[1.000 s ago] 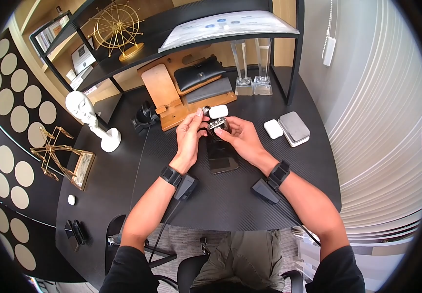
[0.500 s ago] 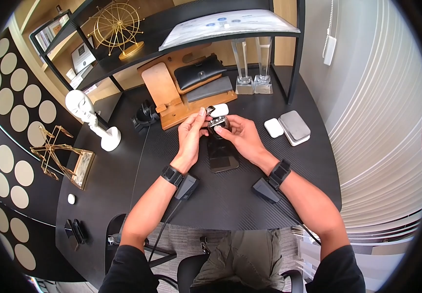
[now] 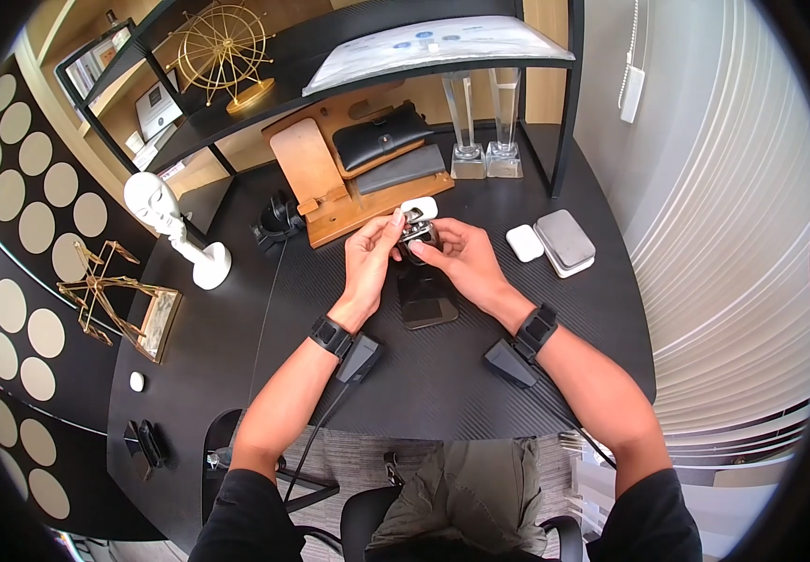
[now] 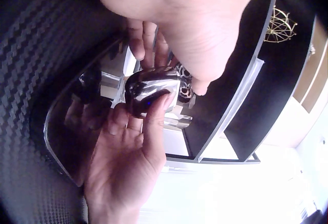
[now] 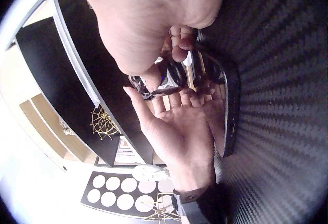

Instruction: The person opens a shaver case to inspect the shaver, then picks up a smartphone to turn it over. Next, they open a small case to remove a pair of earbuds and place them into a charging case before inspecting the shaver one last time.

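My right hand (image 3: 468,264) holds a small, rounded, glossy black case (image 4: 144,87) with a patterned silver end; its thumb lies across the face, where a small blue light shows. My left hand (image 3: 364,262) pinches a small dark, shiny piece (image 3: 412,215) between thumb and index finger, right at the silver end. What kind of piece it is, I cannot tell. Under both hands a black phone (image 3: 430,311) lies on the desk. Just beyond the fingertips is a white rounded case (image 3: 423,204), overlapped by the shiny piece in the head view.
A wooden stand (image 3: 306,159) with a black pouch (image 3: 381,134) stands at the back. On the right are a white square case (image 3: 524,244) and a grey box (image 3: 566,242). Left stand black headphones (image 3: 278,220) and a white figurine (image 3: 213,266). A shelf (image 3: 283,89) spans the back.
The left thumb and index finger have shifted to the right with the small shiny piece, over the top of the black case. The right hand stays nearly still.
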`<state>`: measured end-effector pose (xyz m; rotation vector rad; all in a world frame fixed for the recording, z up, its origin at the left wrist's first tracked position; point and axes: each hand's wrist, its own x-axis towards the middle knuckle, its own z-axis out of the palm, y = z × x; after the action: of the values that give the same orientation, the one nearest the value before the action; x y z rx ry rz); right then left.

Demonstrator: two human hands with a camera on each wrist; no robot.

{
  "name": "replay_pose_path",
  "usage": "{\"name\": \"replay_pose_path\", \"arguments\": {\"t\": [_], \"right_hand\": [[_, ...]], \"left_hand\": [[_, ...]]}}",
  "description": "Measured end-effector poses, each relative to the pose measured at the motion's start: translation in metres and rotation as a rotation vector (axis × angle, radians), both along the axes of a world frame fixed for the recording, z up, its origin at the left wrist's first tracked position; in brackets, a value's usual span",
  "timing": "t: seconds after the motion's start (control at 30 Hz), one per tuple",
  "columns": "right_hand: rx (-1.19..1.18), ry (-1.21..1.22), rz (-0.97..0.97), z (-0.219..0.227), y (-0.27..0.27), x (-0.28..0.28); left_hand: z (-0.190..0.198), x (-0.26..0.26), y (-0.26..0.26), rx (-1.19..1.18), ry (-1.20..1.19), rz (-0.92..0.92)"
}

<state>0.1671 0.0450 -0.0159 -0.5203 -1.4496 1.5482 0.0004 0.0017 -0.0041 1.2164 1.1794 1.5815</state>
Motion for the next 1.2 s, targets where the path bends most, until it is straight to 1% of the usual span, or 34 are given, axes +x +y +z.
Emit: {"name": "replay_pose_path", "arguments": {"t": [0.27, 0.33, 0.63, 1.07, 1.13, 1.17, 1.2], "right_hand": [[0.002, -0.018, -0.014, -0.0002, 0.0002, -0.0001], [0.006, -0.017, -0.012, -0.0006, 0.0008, 0.0000], [0.009, -0.009, -0.021, -0.0036, 0.0026, -0.0001], [0.017, -0.006, -0.005, -0.0039, 0.0030, -0.0010], [0.022, -0.018, -0.005, -0.0055, 0.0038, -0.0011], [0.028, -0.014, -0.012, -0.0065, 0.0043, -0.0017], [0.034, -0.009, -0.017, -0.0075, 0.0044, -0.0022]], "left_hand": [[-0.0013, 0.0008, -0.0011, 0.025, 0.038, -0.018], [-0.0009, 0.0011, -0.0018, -0.021, 0.117, -0.018], [0.0002, 0.0007, -0.0017, -0.019, 0.116, -0.075], [0.0005, -0.0023, -0.0014, -0.041, 0.091, -0.056], [-0.0003, -0.0029, 0.0006, -0.021, -0.085, -0.018], [0.0006, -0.0031, 0.0015, -0.021, -0.085, -0.018], [0.0020, -0.0034, 0.0022, -0.037, -0.166, 0.013]]}}
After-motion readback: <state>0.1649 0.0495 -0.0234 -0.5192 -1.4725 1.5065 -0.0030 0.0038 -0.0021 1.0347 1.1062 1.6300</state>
